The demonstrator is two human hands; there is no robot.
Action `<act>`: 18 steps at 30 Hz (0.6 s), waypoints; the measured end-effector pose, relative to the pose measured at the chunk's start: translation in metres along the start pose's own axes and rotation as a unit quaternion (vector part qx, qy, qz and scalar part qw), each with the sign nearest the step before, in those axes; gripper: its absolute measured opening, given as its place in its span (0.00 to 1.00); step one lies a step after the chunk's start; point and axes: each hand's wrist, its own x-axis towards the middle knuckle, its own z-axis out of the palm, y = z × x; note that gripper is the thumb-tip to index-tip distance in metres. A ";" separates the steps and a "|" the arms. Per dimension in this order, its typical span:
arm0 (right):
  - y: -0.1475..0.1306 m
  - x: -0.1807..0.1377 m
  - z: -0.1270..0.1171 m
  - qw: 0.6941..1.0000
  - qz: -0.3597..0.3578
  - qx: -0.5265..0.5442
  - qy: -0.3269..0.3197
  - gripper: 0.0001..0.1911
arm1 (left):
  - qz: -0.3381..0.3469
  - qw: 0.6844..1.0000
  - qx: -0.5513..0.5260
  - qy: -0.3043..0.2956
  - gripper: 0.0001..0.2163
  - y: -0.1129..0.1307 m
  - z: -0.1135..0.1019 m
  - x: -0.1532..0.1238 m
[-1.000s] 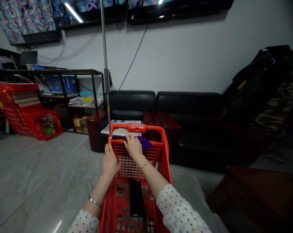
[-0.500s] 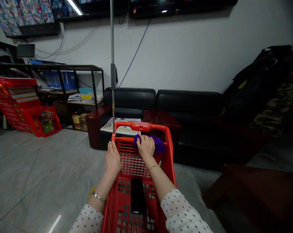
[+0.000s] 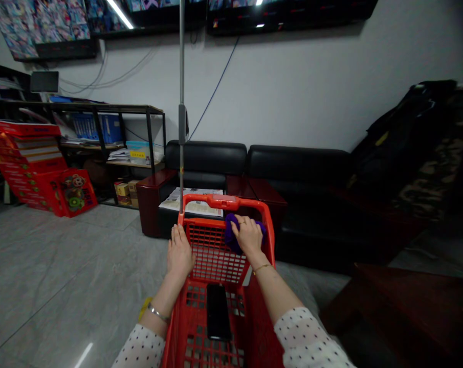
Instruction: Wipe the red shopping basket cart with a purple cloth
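A red plastic shopping basket with grid walls and a raised handle frame fills the lower middle of the head view. On its left rim lies my left hand, fingers over the edge and thumb on the inner side, gripping it. My right hand is closed on a purple cloth, pressed against the top of the grid wall near the right side of the frame. A black phone lies inside on the basket floor. From the basket's left corner rises a thin metal pole.
Black sofas with wooden arms stand behind the basket, with newspapers on one seat. A shelf and stacked red boxes are at left, a dark wooden table at lower right. Screens hang above.
My right hand has slid the purple cloth to the right along the top of the grid wall. My left hand stays on the left rim.
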 end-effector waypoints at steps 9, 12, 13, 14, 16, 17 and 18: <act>-0.016 0.125 -0.039 0.971 0.175 0.081 0.140 0.25 | 0.003 1.000 -0.013 0.025 0.48 -0.002 0.004 -0.003; -0.023 0.131 -0.017 0.992 0.112 0.062 0.016 0.24 | 0.004 1.000 -0.017 0.025 0.50 -0.002 0.006 -0.004; -0.027 0.127 -0.007 0.995 0.087 0.049 -0.024 0.25 | 0.005 1.000 -0.018 0.024 0.51 -0.002 0.007 -0.004; -0.031 0.122 0.002 0.996 0.068 0.035 -0.052 0.27 | 0.005 1.000 -0.019 0.023 0.52 -0.002 0.007 -0.004; -0.043 0.112 0.017 0.996 0.050 0.013 -0.069 0.31 | 0.002 1.000 -0.021 0.019 0.52 -0.004 0.008 -0.003; -0.050 0.109 0.021 0.997 0.043 0.005 -0.068 0.32 | 0.000 1.000 -0.021 0.016 0.53 -0.005 0.007 -0.003; -0.059 0.108 0.025 0.997 0.029 0.001 -0.068 0.33 | -0.003 1.000 -0.021 0.011 0.53 -0.006 0.007 -0.002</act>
